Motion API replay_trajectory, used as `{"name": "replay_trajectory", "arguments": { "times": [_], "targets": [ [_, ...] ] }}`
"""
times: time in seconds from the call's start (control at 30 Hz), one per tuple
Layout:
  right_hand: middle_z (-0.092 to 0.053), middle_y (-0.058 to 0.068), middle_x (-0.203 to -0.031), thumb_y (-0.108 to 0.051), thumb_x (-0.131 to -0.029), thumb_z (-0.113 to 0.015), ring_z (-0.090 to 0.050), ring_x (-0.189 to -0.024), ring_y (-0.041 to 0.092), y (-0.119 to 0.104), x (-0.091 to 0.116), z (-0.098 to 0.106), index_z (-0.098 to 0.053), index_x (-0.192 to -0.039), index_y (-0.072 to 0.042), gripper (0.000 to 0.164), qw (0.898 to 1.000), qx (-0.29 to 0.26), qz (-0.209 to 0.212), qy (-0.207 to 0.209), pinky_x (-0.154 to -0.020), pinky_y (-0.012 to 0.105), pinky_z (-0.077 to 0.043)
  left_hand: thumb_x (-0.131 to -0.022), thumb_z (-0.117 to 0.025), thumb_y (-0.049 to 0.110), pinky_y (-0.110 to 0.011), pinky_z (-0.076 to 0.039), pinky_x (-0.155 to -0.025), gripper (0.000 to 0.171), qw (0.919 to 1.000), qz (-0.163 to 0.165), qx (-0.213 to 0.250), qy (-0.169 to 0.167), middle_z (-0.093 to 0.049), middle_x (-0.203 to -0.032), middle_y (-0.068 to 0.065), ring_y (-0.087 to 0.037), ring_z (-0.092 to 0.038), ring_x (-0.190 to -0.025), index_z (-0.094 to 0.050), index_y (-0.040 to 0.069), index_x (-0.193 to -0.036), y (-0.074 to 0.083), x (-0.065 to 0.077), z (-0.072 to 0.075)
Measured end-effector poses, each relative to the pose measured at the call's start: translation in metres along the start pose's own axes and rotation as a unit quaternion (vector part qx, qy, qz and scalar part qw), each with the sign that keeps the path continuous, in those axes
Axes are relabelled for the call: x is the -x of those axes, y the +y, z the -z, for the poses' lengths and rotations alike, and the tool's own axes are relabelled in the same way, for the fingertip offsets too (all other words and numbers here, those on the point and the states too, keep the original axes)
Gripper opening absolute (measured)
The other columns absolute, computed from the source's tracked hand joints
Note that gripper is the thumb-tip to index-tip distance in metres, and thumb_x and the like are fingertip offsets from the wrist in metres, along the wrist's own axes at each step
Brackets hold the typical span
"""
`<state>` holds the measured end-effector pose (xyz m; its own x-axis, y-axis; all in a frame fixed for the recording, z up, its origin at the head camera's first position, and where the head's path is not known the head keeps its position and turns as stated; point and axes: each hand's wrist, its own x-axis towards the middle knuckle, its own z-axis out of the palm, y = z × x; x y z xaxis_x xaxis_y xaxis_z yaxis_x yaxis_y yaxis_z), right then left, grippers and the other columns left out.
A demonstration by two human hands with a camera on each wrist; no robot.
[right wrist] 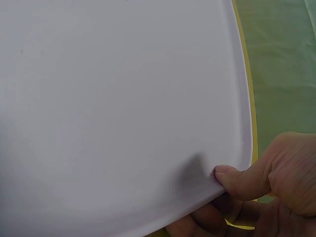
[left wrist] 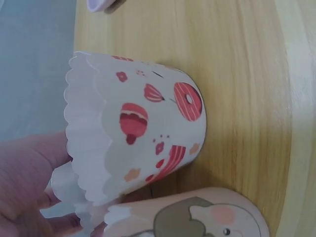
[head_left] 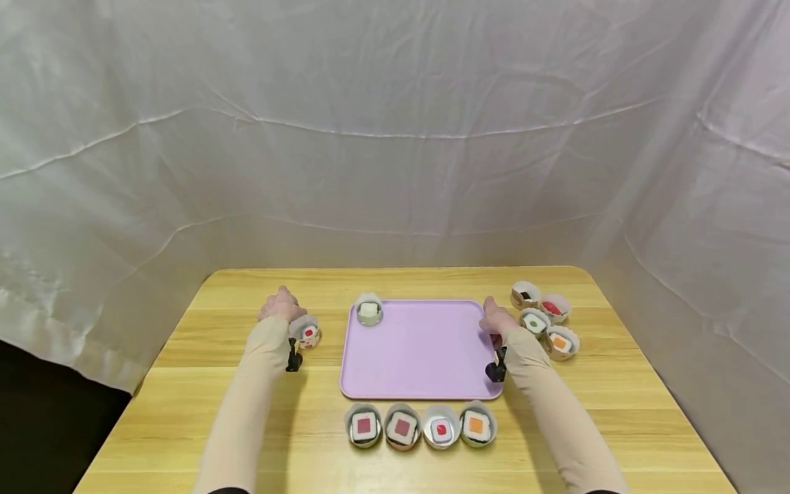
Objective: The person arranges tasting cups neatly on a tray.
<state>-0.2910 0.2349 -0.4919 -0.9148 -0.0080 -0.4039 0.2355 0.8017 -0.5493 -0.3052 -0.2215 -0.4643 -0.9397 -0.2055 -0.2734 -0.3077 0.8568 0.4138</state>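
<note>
And it's 2 long sleeves, a matching pair in plain pale cream! The left sleeve [head_left: 236, 415] runs slim and smooth, the right sleeve [head_left: 555, 418] shows light creases near its cuff. Black at both wrists: 1 small left device [head_left: 294, 357], 1 small right device [head_left: 496, 369], that 1 rounded below. Bottom edge of the head view, a black left band [head_left: 228, 490], a black right band [head_left: 601, 492]. Left hand [head_left: 280, 305], right hand [head_left: 498, 320]: both bare!

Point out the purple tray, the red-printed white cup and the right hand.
Purple tray [head_left: 421, 350], head view, bare middle of its flat base.
Red-printed white cup [left wrist: 145, 116], left wrist view, outer side wall.
Right hand [right wrist: 290, 175], right wrist view, base of the thumb.
</note>
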Motion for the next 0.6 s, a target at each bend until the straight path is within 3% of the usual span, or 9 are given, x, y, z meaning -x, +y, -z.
{"name": "replay_trajectory", "arguments": {
  "times": [0.17,0.33,0.6],
  "targets": [
    [-0.057,0.027,-0.083,-0.003,-0.094,-0.044,-0.057,-0.049,0.024,0.0004,-0.0015,-0.0021,-0.032,-0.124,0.004,0.033,1.0,-0.009,0.007,-0.003,-0.045,0.033,-0.055,-0.089,-0.069,0.03,-0.045,-0.052,-0.079,0.048,0.9998,0.01,0.011,0.01,-0.062,-0.122,-0.03,-0.044,-0.062,-0.109,-0.053,0.0,-0.123,-0.003,-0.0016,-0.0008],
    [-0.058,0.023,-0.079,-0.004,-0.095,-0.044,-0.056,-0.048,0.022,-0.0008,-0.0012,-0.0023,-0.031,-0.129,0.004,0.038,1.0,0.006,0.002,-0.003,-0.044,0.031,-0.053,-0.085,-0.072,0.029,-0.046,-0.053,-0.076,0.049,0.9991,0.008,0.026,0.033,-0.063,-0.118,-0.03,-0.045,-0.062,-0.105,-0.053,0.001,-0.121,-0.0067,-0.0014,-0.0016],
    [-0.059,0.021,-0.079,-0.006,-0.096,-0.044,-0.055,-0.047,0.02,-0.0028,-0.001,-0.0011,-0.028,-0.135,0.005,0.044,1.0,0.019,-0.001,-0.004,-0.044,0.029,-0.051,-0.085,-0.072,0.031,-0.059,-0.05,-0.092,0.062,0.998,0.005,0.034,0.053,-0.056,-0.128,-0.035,-0.052,-0.057,-0.115,-0.044,0.0,-0.132,-0.0095,-0.002,-0.0004]
  ]
}}
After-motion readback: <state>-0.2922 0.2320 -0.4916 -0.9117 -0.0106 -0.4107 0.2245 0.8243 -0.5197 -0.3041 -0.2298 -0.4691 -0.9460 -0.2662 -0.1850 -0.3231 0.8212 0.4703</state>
